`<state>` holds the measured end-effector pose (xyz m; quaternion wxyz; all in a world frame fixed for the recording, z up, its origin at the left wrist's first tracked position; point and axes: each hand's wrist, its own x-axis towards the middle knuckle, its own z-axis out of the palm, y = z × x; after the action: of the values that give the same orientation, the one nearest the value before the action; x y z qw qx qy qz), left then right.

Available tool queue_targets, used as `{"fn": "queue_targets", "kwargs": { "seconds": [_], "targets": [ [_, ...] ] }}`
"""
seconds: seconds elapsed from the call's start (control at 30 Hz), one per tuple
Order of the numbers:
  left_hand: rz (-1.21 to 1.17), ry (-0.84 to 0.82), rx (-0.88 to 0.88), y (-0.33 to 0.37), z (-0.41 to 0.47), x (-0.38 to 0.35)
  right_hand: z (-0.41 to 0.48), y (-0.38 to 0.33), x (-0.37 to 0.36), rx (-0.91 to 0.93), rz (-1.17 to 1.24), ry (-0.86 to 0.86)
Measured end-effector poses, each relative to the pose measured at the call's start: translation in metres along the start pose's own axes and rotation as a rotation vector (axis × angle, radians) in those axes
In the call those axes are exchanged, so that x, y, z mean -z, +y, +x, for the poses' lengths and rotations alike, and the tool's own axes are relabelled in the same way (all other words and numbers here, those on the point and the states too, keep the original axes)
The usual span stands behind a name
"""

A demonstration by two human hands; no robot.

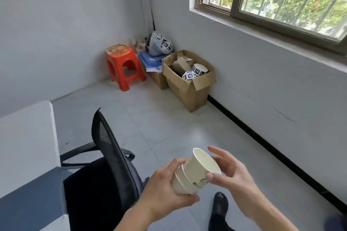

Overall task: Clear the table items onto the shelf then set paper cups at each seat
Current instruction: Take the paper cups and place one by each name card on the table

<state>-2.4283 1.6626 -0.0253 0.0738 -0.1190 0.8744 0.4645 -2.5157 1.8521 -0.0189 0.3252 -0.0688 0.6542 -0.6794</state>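
The left hand (165, 193) is wrapped round nested paper cups (183, 184) at 6 o'clock, steadied while the top cup (203, 163) is seemingly pinched by the right hand (231, 174) for separating, chair (105, 165) at 9 o'clock.

Cup stack (197, 171) base behind left hand (163, 191)

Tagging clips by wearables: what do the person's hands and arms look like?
The left hand and right hand are bare: no gloves, rings or watch show. Both forearms are uncovered down to the frame edge, with no sleeve cuffs or markings visible.
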Motion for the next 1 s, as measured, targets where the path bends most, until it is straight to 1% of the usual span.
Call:
{"fn": "queue_targets", "kwargs": {
  "seconds": [0.07,0.17,0.27,0.37,0.47,0.53,0.67,0.77,0.87,1.0],
  "targets": [
    [0.017,0.022,0.014,0.005,0.036,0.003,0.04,-0.011,0.028,0.015,0.095,0.061],
    [-0.038,0.121,0.087,0.014,0.089,0.013,0.103,-0.038,0.072,0.029,0.139,0.085],
    [-0.137,0.265,0.139,0.02,0.132,0.03,0.162,-0.066,0.105,0.028,0.082,0.079],
    [-0.212,0.429,0.189,0.016,0.161,0.048,0.221,-0.084,0.12,0.021,-0.033,0.049],
    [-0.311,0.551,0.28,0.003,0.174,0.067,0.274,-0.095,0.111,0.014,-0.155,-0.018],
    [-0.35,0.594,0.33,-0.005,0.178,0.078,0.297,-0.099,0.101,0.005,-0.258,-0.066],
    [-0.417,0.749,0.431,-0.042,0.2,0.113,0.37,-0.103,0.069,-0.025,-0.414,-0.203],
    [-0.48,0.849,0.486,-0.075,0.23,0.148,0.424,-0.116,0.04,-0.035,-0.505,-0.271],
    [-0.518,0.886,0.507,-0.099,0.268,0.195,0.479,-0.137,0.014,-0.033,-0.598,-0.295],
    [-0.517,0.898,0.46,-0.107,0.318,0.276,0.552,-0.171,-0.023,-0.01,-0.714,-0.296]
  ]
}}
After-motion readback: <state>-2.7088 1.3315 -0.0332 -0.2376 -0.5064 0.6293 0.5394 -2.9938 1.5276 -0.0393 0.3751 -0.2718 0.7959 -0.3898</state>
